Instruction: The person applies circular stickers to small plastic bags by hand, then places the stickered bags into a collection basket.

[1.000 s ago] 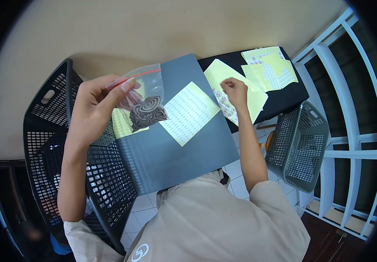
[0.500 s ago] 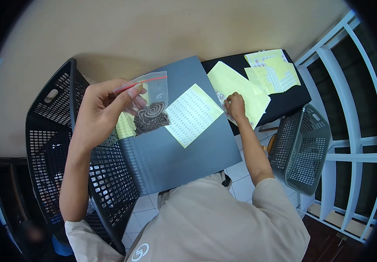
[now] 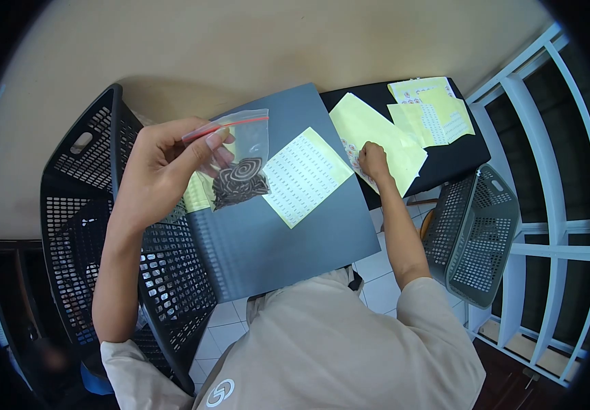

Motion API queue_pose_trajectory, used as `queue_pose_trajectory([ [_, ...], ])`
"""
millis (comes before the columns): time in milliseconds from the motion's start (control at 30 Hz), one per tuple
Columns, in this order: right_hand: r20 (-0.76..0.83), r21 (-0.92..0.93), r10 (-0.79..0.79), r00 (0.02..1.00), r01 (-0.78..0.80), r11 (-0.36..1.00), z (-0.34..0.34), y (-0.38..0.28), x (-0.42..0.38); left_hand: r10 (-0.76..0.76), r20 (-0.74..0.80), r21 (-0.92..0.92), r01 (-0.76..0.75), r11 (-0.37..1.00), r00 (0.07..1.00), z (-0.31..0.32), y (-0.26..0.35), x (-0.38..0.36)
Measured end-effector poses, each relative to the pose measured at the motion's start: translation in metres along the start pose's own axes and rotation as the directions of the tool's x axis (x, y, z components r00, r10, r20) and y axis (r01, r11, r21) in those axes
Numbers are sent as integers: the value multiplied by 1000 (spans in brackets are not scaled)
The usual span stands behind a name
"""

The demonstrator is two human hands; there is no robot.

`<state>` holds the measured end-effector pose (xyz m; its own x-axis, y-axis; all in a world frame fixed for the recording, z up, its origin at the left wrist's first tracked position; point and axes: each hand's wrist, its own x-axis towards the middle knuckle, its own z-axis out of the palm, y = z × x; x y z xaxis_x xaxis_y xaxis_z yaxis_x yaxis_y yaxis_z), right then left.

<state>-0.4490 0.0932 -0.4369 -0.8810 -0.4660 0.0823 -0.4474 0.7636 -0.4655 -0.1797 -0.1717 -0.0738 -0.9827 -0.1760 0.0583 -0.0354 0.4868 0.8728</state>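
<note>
A beige wall [image 3: 240, 48] backs a grey board [image 3: 274, 253], with a basket [image 3: 175, 273] at 9 o'clock and a window frame [image 3: 551, 249] at 3. At 10 o'clock the left hand [image 3: 155, 167] pinches a zip bag [image 3: 240, 179] of dark patterned pieces between thumb and fingers, raised over the board. At 2 o'clock the right hand [image 3: 375, 161] curls its fingers together at yellow sheets [image 3: 363, 119]; whether they grip anything, I cannot tell. Lifting something thin there would call for a fine fingertip pinch.
</note>
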Motion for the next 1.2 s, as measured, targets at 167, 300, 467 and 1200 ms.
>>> queue_pose_trajectory([
  [167,48,-30,34,998,-33,999,-2,-1,5,-10,3,2,10,1000,1000,0,1,0],
  [300,28,-59,53,998,-51,997,-3,1,8,-9,10,0,9,1000,1000,0,0,0],
  [467,70,-94,26,997,-20,995,-4,6,14,-11,16,1,11,1000,1000,0,0,-1],
  [1200,341,325,176,923,-292,899,-10,41,35,-28,12,-52,29,998,1000,3,0,-3],
])
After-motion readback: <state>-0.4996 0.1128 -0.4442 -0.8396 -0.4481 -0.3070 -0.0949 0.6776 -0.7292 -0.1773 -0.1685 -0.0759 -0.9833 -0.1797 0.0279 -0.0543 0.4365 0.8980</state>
